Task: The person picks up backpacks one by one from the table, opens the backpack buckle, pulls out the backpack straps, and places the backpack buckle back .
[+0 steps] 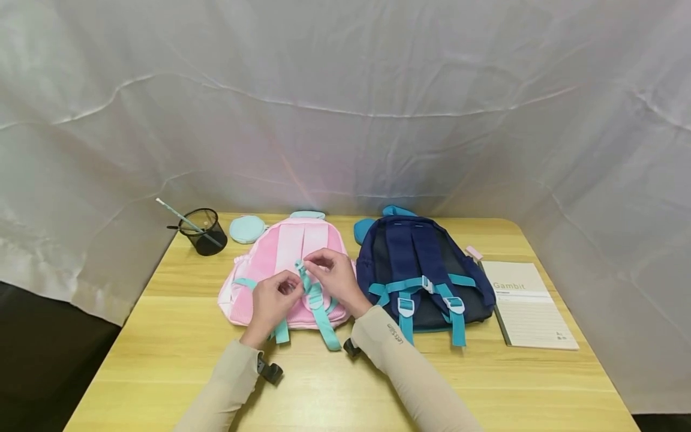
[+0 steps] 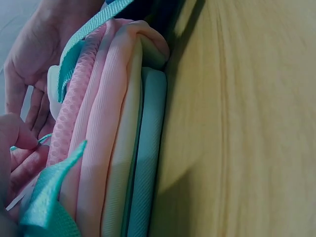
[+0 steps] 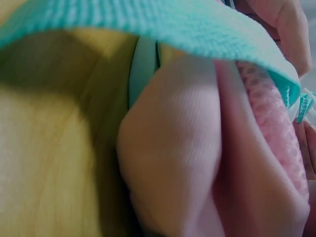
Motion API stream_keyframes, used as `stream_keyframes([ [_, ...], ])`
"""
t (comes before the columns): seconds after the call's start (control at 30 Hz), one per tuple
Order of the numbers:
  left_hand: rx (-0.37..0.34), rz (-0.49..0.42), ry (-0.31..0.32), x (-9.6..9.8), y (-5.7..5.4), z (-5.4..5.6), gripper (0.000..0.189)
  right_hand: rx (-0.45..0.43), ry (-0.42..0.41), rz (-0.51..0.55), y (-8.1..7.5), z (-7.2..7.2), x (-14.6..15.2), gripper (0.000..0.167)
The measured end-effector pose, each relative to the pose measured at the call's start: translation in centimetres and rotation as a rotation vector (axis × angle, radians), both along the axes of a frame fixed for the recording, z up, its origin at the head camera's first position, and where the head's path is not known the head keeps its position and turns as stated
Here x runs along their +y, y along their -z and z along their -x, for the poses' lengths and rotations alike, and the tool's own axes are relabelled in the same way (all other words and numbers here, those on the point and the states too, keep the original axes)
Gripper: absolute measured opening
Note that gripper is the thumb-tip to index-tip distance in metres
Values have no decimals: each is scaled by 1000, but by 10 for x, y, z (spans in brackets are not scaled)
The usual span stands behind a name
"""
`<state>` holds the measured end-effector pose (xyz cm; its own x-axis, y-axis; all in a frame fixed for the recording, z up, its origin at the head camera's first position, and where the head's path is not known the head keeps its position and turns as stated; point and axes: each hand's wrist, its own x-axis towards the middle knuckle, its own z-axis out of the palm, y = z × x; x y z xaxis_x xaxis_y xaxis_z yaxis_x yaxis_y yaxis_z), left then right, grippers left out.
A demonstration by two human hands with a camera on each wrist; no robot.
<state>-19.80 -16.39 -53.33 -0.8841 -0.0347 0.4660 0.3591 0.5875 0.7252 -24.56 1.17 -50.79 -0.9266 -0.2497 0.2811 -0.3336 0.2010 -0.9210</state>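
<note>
A pink backpack (image 1: 259, 259) lies on the table with its shoulder straps upward. Above its lower middle, both hands meet at a twisted teal webbing strap (image 1: 305, 281). My left hand (image 1: 274, 298) pinches the strap between thumb and finger; the left wrist view shows a thin teal edge at its fingertips. From the other side, my right hand (image 1: 337, 277) holds the strap near its upper end, its fingers curled. Below the hands, another teal strap end (image 1: 328, 330) hangs over the backpack's bottom edge. In the right wrist view, teal webbing (image 3: 163, 24) crosses close to the camera.
A navy backpack (image 1: 396, 246) with teal straps and white buckles lies to the right. Beyond it are a notebook (image 1: 531, 309) and a small pink block (image 1: 474, 252). At the back left stand a black mesh pen cup (image 1: 209, 241) and a round light-blue pouch (image 1: 247, 229).
</note>
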Motion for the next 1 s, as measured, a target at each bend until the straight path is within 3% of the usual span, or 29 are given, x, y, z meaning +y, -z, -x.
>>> stream_keyframes([
  [0.23,-14,34,40,0,-1,0,8,20,14,55,-7,-1,1,12],
  [0.47,-55,61,-36,3,-6,0,5,45,-2,38,-9,1,3,11],
  [0.6,-39,47,-36,4,-8,1,2,56,0,13,-11,1,5,11],
  [1.0,-3,43,40,0,-3,-1,9,41,-14,-39,-17,0,13,13],
])
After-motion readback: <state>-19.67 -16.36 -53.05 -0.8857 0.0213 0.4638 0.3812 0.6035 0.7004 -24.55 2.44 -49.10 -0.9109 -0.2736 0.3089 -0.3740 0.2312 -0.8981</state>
